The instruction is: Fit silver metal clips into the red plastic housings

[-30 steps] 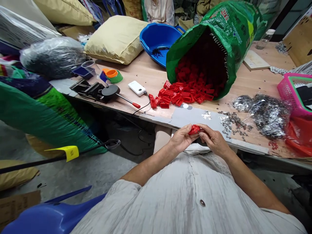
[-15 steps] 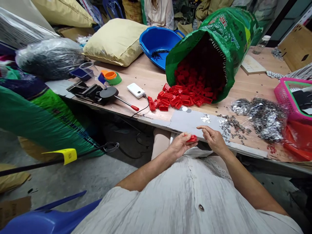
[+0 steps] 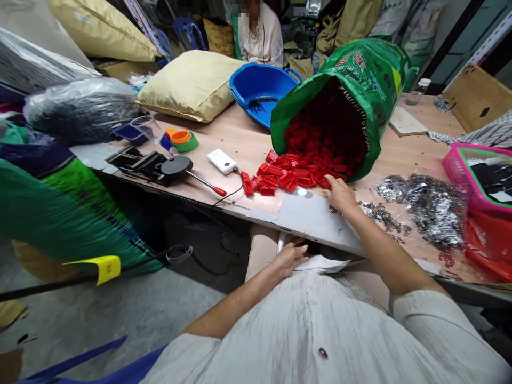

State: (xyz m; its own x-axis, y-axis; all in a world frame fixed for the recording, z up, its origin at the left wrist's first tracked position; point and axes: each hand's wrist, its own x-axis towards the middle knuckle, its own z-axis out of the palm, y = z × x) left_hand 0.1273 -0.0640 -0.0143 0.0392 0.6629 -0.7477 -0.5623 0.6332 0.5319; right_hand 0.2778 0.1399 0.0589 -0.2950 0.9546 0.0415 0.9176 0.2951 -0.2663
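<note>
My right hand stretches over the table, its fingertips at the right edge of a heap of red plastic pieces. Its fingers are extended and apart; whether they touch a piece is hard to see. Below the table's front edge, my left hand hovers over my lap, fingers loosely stretched, with no piece visible in it. The red pieces spill from the mouth of a green woven sack lying on its side. Beneath my right forearm lies a grey board, with small metal parts scattered beside it.
Left on the table are a black hand press with a red-tipped lever and a white power bank. A blue basin stands behind. At right are a bag of metal parts and a pink basket. Another person sits beyond.
My right hand has moved forward from the table edge to the red heap. My left hand has dropped lower toward my lap, and the red piece it held is no longer visible.
</note>
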